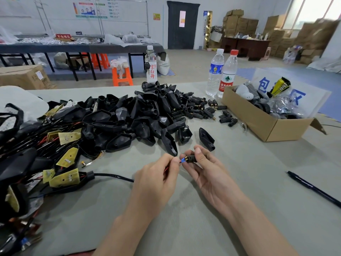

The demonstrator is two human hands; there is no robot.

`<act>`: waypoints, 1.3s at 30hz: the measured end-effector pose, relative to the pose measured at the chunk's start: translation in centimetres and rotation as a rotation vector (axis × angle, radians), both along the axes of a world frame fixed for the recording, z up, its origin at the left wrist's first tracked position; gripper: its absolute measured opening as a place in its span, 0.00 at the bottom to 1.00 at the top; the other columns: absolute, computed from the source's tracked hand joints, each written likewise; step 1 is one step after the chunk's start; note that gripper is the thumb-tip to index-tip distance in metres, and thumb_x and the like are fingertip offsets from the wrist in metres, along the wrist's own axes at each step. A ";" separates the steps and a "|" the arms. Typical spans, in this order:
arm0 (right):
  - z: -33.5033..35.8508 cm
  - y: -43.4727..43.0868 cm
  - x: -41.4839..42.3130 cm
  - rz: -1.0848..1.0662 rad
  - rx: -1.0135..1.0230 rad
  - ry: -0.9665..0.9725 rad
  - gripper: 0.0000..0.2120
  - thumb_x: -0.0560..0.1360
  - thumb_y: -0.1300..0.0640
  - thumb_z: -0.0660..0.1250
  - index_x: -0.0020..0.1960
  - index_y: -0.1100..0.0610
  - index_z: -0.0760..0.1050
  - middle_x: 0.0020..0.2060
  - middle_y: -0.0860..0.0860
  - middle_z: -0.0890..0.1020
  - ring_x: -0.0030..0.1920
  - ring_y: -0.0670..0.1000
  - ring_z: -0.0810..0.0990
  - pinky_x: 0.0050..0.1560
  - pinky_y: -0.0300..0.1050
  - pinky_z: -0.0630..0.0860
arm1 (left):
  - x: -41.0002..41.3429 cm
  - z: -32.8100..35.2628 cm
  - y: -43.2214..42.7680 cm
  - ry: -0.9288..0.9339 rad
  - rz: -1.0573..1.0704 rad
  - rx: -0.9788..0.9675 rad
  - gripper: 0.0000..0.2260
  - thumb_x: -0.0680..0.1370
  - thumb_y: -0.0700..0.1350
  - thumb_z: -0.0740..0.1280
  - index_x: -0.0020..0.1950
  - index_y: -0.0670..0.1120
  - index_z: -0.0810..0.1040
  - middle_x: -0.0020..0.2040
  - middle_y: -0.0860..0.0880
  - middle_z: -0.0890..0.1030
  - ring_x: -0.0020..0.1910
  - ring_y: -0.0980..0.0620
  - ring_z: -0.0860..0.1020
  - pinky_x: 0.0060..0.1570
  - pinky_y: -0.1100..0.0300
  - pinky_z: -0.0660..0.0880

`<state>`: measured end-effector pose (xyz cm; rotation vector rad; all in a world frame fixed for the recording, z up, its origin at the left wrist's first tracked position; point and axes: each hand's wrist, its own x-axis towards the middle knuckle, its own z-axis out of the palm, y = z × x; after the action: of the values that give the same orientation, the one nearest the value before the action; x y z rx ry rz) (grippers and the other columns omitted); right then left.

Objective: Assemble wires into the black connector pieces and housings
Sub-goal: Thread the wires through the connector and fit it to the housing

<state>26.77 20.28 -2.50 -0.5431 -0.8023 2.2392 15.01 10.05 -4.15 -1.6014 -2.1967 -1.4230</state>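
My left hand (156, 178) pinches a thin red wire (166, 169) whose blue-tipped end (182, 161) meets a small black connector piece (191, 158). My right hand (204, 172) grips that connector between thumb and fingers; brass pins show at its left face. A black sheathed cable (114, 176) runs left from my left hand to a housing with a yellow circuit board (64, 179). A big heap of black housings (140, 115) lies beyond my hands, with loose small black connectors (201, 108) to its right.
Wired assemblies with yellow boards (36, 154) pile up at the left. An open cardboard box (267, 122) of parts stands at the right, three water bottles (215, 72) behind it. A black pen (313, 187) lies at the right on the grey table (184, 218).
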 end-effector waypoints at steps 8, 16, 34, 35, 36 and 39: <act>0.3 -0.6 0.0 0.062 0.099 -0.047 0.06 0.79 0.61 0.65 0.55 0.61 0.75 0.46 0.58 0.84 0.48 0.54 0.85 0.51 0.44 0.83 | -0.2 0.0 0.0 -0.058 0.010 0.027 0.13 0.84 0.57 0.54 0.42 0.55 0.68 0.27 0.57 0.69 0.26 0.53 0.69 0.29 0.64 0.60; 0.1 -1.4 -0.6 0.150 0.176 -0.089 0.11 0.82 0.63 0.60 0.62 0.64 0.74 0.53 0.61 0.84 0.55 0.55 0.84 0.56 0.46 0.82 | -0.2 0.2 0.2 -0.142 -0.049 0.095 0.07 0.84 0.54 0.57 0.48 0.58 0.72 0.45 0.66 0.83 0.36 0.67 0.78 0.35 0.74 0.69; 0.3 0.1 0.0 0.098 -0.047 0.012 0.16 0.85 0.60 0.53 0.65 0.66 0.74 0.51 0.61 0.84 0.49 0.58 0.86 0.44 0.46 0.84 | 0.2 1.2 -0.2 -0.116 -0.205 0.088 0.08 0.73 0.49 0.60 0.35 0.47 0.68 0.44 0.54 0.76 0.40 0.50 0.76 0.38 0.58 0.72; 0.3 0.1 0.0 0.098 -0.043 0.008 0.16 0.85 0.60 0.53 0.65 0.66 0.74 0.51 0.61 0.84 0.49 0.58 0.86 0.44 0.46 0.84 | 0.2 1.1 -0.2 -0.119 -0.206 0.081 0.08 0.73 0.49 0.60 0.35 0.47 0.68 0.44 0.54 0.75 0.41 0.50 0.76 0.38 0.57 0.72; 0.3 0.1 0.0 0.098 -0.038 0.002 0.16 0.85 0.60 0.53 0.65 0.65 0.74 0.51 0.61 0.84 0.50 0.58 0.86 0.45 0.47 0.84 | 0.2 1.0 -0.1 -0.122 -0.206 0.074 0.09 0.73 0.49 0.60 0.35 0.47 0.68 0.44 0.53 0.75 0.41 0.50 0.77 0.38 0.56 0.73; 0.3 0.0 0.0 0.106 -0.016 -0.009 0.16 0.84 0.60 0.54 0.66 0.65 0.73 0.52 0.61 0.84 0.52 0.60 0.85 0.48 0.49 0.84 | 0.1 0.7 0.0 -0.150 -0.203 0.045 0.08 0.72 0.50 0.60 0.35 0.48 0.68 0.44 0.53 0.75 0.37 0.49 0.75 0.35 0.54 0.72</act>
<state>26.73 20.30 -2.20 -0.5298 -0.8364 2.3436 15.10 10.00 -3.41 -1.8020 -2.1097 -1.6854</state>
